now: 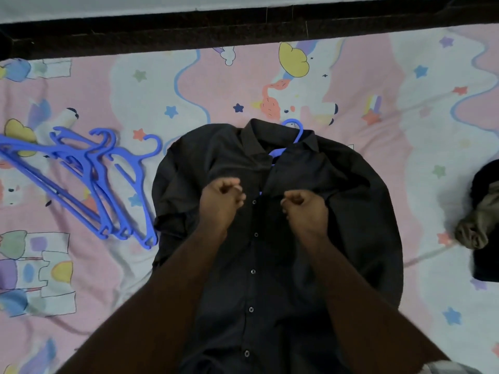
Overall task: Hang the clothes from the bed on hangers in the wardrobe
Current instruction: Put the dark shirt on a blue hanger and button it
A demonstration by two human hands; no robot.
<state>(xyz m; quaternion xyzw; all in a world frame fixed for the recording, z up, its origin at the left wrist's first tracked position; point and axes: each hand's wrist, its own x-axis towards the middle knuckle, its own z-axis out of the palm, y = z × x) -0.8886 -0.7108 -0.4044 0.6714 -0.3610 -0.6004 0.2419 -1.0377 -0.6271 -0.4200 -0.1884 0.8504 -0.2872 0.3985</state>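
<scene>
Item one, nearest us: we are reaching both forearms out over a dark button-up shirt (270, 265) that is lying face up along the middle of the bed (445, 157), its button line running away from us toward the collar. Our left hand (221, 201) is curling its fingers and pinching the left edge of the shirt front just below the collar; our right hand (305, 209) is clenching around the facing edge of the placket, the two fists sitting near each other with the top buttons between them. Item two: a blue hanger (294, 133) is sitting inside the shirt, its hook sticking out past the collar toward the far edge of the bed and a strip of its shoulder showing in the open neck. Item three, toward the left edge of the bed: a loose pile of blue hangers (94, 179) is lying overlapped, hooks pointing to the far side, the closest one just beside the shirt's left sleeve. Item four, at the right edge: a bundle of dark and olive clothes (483, 220) is lying well apart from the shirt. Item five, farthest: a dark headboard rail (243, 28) is running along the far edge of the pink cartoon-print sheet.
</scene>
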